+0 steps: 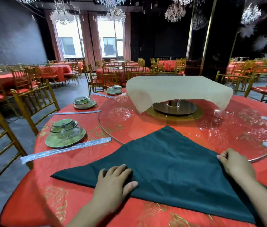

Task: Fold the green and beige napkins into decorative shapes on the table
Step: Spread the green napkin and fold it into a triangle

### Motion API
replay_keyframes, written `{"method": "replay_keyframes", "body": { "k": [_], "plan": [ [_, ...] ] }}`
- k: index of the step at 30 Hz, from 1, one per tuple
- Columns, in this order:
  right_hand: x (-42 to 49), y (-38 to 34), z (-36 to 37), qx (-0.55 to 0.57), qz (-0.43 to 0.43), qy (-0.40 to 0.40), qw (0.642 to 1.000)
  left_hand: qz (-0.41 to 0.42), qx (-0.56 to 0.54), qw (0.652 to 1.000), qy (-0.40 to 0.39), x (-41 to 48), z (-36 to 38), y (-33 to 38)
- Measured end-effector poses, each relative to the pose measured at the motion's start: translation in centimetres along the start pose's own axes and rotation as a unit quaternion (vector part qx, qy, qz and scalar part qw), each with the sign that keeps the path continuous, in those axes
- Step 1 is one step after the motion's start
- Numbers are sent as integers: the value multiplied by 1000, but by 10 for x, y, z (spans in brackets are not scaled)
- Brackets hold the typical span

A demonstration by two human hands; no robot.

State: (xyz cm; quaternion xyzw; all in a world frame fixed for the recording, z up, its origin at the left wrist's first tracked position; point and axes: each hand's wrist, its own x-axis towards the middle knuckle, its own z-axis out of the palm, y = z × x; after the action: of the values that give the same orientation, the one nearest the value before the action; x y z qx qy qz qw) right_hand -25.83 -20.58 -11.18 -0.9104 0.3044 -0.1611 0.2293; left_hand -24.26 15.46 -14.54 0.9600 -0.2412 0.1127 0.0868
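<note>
The green napkin (170, 169) is laid as a triangle on the red tablecloth (80, 202), with its apex overlapping the glass turntable (227, 128). It is pressed flat by the left hand (113, 181), whose fingers are extended. Its right corner is pinched by the curled fingers of the right hand (236, 164). The beige napkin (178, 87) is draped over the turntable's raised centre.

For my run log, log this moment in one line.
dark green cloth napkin: folded triangle; left hand: flat on it; right hand: pinching its right edge; beige cloth napkin: draped over glass turntable
</note>
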Motion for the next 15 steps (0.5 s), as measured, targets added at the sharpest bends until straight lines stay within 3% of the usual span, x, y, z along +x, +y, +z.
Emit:
{"method": "replay_keyframes", "body": {
  "k": [4, 10, 15],
  "plan": [
    [0, 3, 1, 15, -3, 5, 1000, -87, 2, 991, -103, -2, -3, -11],
    [-4, 5, 1, 15, -1, 12, 1000, -80, 8, 987, -141, -9, 1, -18],
    [-39, -25, 3, -167, -153, 134, 965, -82, 2, 984, -160, -10, -1, -16]
  ]
}}
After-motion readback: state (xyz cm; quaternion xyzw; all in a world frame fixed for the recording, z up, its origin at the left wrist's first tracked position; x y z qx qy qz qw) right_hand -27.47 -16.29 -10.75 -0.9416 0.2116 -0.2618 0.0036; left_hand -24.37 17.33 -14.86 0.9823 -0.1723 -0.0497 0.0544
